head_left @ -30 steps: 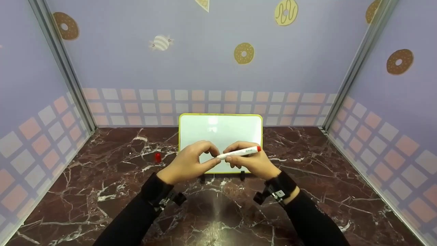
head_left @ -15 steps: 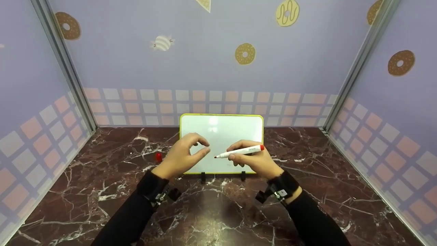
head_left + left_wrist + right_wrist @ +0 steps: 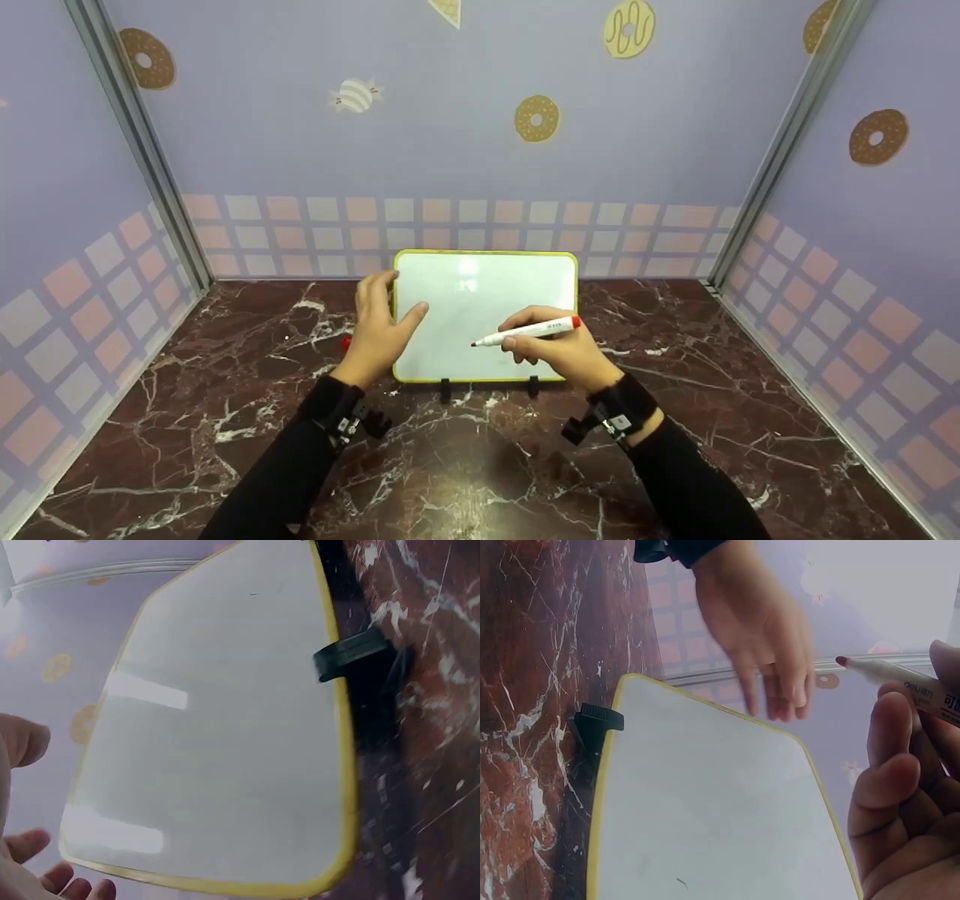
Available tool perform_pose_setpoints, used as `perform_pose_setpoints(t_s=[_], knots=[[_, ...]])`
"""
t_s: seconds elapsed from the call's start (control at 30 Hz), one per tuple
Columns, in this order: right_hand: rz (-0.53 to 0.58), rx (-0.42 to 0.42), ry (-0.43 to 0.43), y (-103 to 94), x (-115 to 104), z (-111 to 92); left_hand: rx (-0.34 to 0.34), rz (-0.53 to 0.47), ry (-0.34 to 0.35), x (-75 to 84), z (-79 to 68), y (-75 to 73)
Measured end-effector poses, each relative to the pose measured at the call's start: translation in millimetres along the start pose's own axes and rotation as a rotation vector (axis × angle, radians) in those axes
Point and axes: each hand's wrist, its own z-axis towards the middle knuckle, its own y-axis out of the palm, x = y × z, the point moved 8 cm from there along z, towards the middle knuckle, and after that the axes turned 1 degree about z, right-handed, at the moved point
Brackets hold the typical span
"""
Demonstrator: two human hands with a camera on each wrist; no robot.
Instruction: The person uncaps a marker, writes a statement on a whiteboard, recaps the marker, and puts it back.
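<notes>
A small whiteboard (image 3: 465, 315) with a yellow rim stands tilted in black feet (image 3: 445, 390) at the middle of the table. Over its lower right part my right hand (image 3: 559, 349) pinches a white marker (image 3: 525, 332) between thumb and fingers. The marker's red tip is uncovered and points left, apart from the board in the right wrist view. My left hand (image 3: 379, 326) is at the board's left edge, thumb and fingers spread around it; whether they touch it I cannot tell. Partly hidden behind that hand, a red cap (image 3: 346, 343) is on the table.
Dark red marbled tabletop (image 3: 480, 465) runs under everything. Patterned lilac walls (image 3: 465, 150) enclose it at the back and both sides, with metal posts (image 3: 795, 127) at the corners. A short dark mark (image 3: 682, 883) shows on the board in the right wrist view.
My left hand let go of the marker's tip end, moved left to the board's left edge and spread its fingers. My right hand, still holding the marker, shifted slightly right.
</notes>
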Motion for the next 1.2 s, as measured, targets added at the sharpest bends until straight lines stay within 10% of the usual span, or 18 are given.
perform_pose_setpoints(t_s=[0.33, 1.2], knots=[[0.011, -0.004, 0.004, -1.4, 0, 1, -0.100, -0.484, -0.350, -53.2, -5.6, 22.2], [-0.030, -0.014, 0.002, 0.4, 1, 0, -0.148, -0.802, -0.513, -83.5, -16.1, 44.2]])
